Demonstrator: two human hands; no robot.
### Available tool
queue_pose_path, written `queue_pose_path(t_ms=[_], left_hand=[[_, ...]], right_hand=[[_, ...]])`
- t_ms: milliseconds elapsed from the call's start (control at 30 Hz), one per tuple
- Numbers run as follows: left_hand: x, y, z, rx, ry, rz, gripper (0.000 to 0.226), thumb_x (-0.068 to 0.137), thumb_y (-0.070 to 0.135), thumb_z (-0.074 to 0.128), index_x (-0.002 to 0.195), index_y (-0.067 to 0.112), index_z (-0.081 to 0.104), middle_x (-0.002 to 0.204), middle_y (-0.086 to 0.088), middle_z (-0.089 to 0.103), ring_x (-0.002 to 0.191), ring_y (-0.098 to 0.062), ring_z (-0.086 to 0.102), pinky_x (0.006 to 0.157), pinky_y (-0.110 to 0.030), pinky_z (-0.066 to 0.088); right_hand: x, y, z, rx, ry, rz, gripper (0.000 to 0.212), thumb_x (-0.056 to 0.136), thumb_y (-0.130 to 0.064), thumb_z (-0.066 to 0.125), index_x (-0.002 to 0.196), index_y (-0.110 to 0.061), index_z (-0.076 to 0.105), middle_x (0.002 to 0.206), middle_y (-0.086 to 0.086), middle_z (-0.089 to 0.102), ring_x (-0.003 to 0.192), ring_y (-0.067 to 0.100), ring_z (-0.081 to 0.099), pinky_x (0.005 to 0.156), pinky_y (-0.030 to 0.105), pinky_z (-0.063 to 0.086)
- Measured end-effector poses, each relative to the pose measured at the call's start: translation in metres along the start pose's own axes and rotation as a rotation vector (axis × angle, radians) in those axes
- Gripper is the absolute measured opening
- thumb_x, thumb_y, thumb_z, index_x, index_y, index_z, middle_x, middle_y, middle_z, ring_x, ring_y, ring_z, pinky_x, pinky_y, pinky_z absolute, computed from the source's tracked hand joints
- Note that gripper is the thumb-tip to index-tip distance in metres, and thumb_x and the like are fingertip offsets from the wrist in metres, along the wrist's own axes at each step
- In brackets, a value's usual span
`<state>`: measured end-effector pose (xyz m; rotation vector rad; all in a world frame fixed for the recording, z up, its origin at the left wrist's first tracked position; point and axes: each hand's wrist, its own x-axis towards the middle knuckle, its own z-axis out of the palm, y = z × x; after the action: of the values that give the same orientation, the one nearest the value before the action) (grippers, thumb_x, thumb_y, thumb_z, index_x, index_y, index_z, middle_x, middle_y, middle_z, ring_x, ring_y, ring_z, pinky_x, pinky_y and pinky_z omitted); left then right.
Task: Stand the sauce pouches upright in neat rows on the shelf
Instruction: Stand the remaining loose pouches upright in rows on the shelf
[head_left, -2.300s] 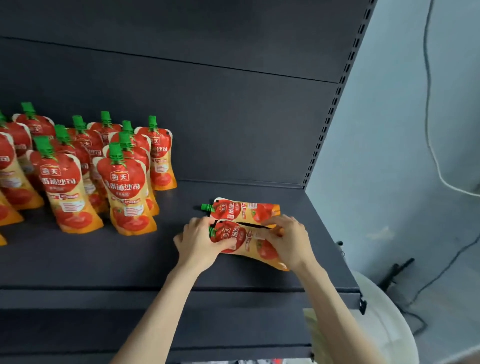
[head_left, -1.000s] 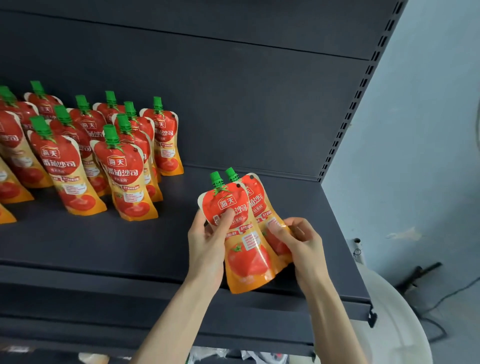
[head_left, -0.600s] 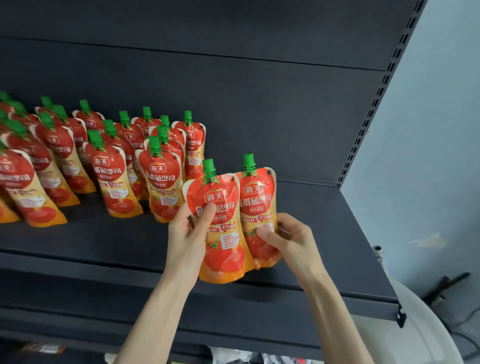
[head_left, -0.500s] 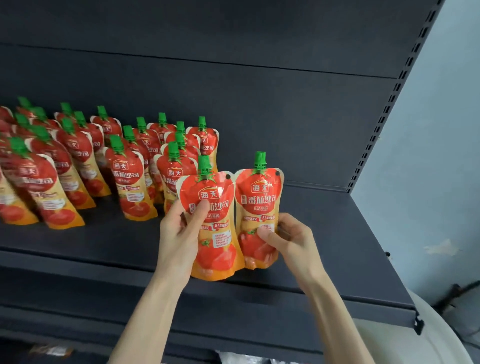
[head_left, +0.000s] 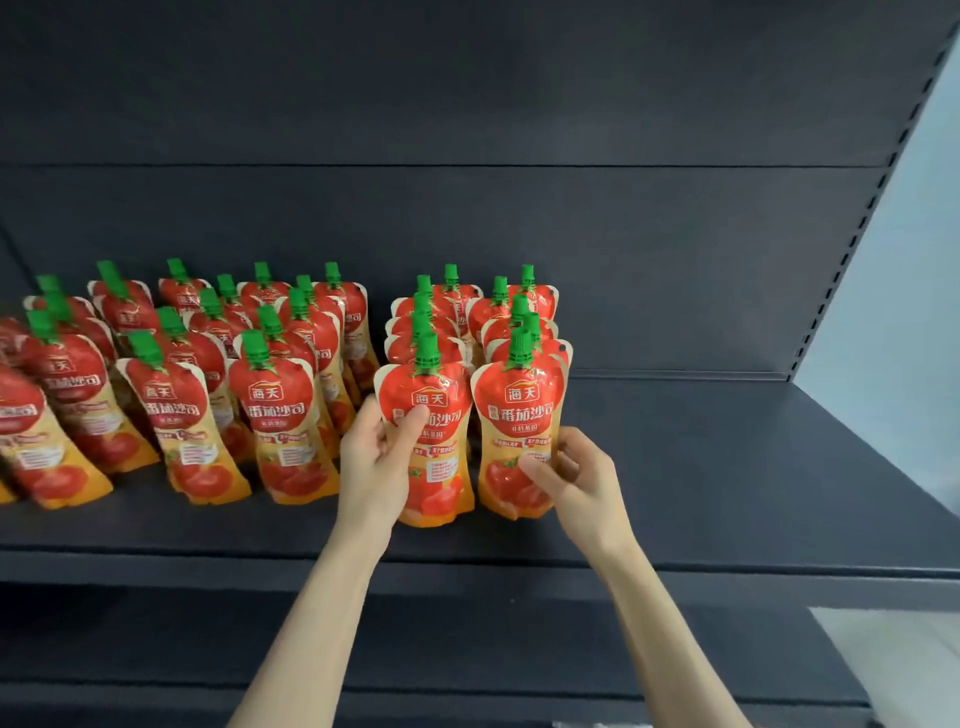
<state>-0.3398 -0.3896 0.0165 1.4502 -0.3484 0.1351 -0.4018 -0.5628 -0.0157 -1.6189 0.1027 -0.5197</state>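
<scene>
Red-and-orange plastic with green screw caps: two soft sauce pouches are held side by side near the front of the dark grey metal shelf (head_left: 727, 467), one in each hand. The left hand (head_left: 371, 462) grips the left pouch (head_left: 439, 452) from its left edge, with the thumb laid across the printed front. The right hand (head_left: 582, 483) pinches the right pouch (head_left: 519, 415) low on its right edge, thumb in front and fingers behind.

Both pouches have their long axis vertical, caps up and labels facing the camera, and they nearly touch each other. Each sits directly ahead of its own file. The left pouch heads the left row (head_left: 423, 332) and the right pouch heads the right row (head_left: 511, 317), both running back towards the rear panel (head_left: 675, 260). Whether the bases already bear on the shelf cannot be told.

The coming move, I judge, is a short settle straight down and a release. What matters is that each base stays squarely under its cap and in line with the row behind. A wider block of standing pouches (head_left: 270, 405) lies to the left, across a narrow gap.
</scene>
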Motion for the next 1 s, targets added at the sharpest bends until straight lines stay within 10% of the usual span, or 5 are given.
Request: queue_pose_path(t_ms=[300, 633, 1000], left_hand=[[0.014, -0.017, -0.025, -0.069, -0.132, -0.041, 0.021, 0.093, 0.029, 0.053, 0.113, 0.034, 0.054, 0.111, 0.016, 0.065, 0.103, 0.004, 0.061, 0.076, -0.012, 0.050], [-0.004, -0.052, -0.040, 0.154, -0.158, -0.061, 0.055, 0.077, 0.022, 0.074, 0.124, 0.022, 0.046, 0.116, 0.013, 0.060, 0.106, 0.002, 0.057, 0.082, -0.013, 0.047], [-0.003, -0.055, -0.034, 0.327, -0.095, -0.008, 0.060, 0.083, 0.028, 0.067, 0.134, 0.017, 0.037, 0.120, 0.010, 0.051, 0.109, -0.004, 0.048, 0.086, -0.015, 0.039]], right_hand=[[-0.002, 0.010, 0.028, -0.061, 0.096, 0.022, 0.015, 0.089, -0.012, 0.062, 0.101, -0.020, 0.059, 0.104, 0.002, 0.069, 0.100, 0.018, 0.066, 0.089, 0.045, 0.054], [-0.014, 0.027, 0.029, -0.291, 0.098, 0.036, 0.041, 0.089, -0.017, 0.062, 0.124, -0.019, 0.042, 0.113, -0.009, 0.061, 0.101, -0.001, 0.060, 0.086, 0.015, 0.049], [-0.012, 0.029, 0.034, -0.485, 0.114, 0.118, 0.046, 0.090, -0.040, 0.056, 0.130, -0.031, 0.036, 0.118, -0.012, 0.057, 0.115, 0.016, 0.055, 0.097, 0.044, 0.048]])
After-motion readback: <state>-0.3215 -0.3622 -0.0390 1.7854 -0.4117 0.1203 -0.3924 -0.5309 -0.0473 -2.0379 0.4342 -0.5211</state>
